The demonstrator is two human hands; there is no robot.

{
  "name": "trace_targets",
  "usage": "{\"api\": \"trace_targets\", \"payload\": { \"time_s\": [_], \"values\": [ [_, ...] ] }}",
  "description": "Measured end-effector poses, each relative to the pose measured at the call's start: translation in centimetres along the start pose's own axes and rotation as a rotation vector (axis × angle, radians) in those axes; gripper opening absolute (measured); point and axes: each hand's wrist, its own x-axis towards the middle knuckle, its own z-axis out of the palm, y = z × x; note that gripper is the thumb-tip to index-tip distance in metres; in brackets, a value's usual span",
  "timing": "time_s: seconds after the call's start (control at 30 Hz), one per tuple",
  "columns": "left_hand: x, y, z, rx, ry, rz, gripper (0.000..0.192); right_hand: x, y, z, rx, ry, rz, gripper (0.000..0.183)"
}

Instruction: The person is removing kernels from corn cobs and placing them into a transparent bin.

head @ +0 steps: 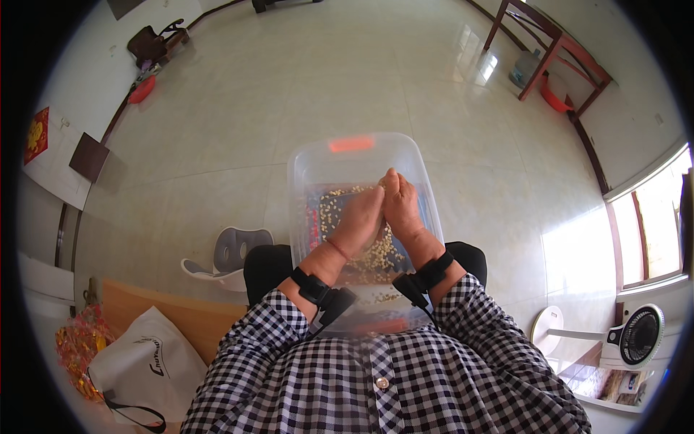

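Note:
A clear plastic storage box [297, 163] with orange latches stands before me, between my knees. Many pale kernels, perhaps corn [374, 257], lie scattered over its dark blue and red bottom. My left hand [360, 217] and my right hand [401, 206] are pressed together above the box's right half, fingers pointing away from me. The left hand is slightly blurred. Whatever may lie between the palms is hidden. Each wrist bears a black strap with a device.
A grey and white seat [241, 249] stands on the floor to the left. Nearer are a white bag [152, 363] and a wooden board [173, 304]. A white fan [640, 336] is at the right, and a red-brown wooden stand [553, 49] is at the back right.

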Motion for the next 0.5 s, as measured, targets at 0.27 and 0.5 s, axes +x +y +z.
{"api": "trace_targets", "payload": {
  "time_s": [0.27, 0.5],
  "values": [
    [0.9, -1.6, -1.4, 0.565, 0.153, 0.074, 0.034, -0.6, -0.3, 0.0, -0.026, -0.012, -0.048, 0.048],
    [2.1, -4.1, -2.1, 0.245, 0.161, 0.093, 0.053, -0.3, -0.2, -0.3, 0.069, -0.008, 0.025, 0.047]
  ]
}}
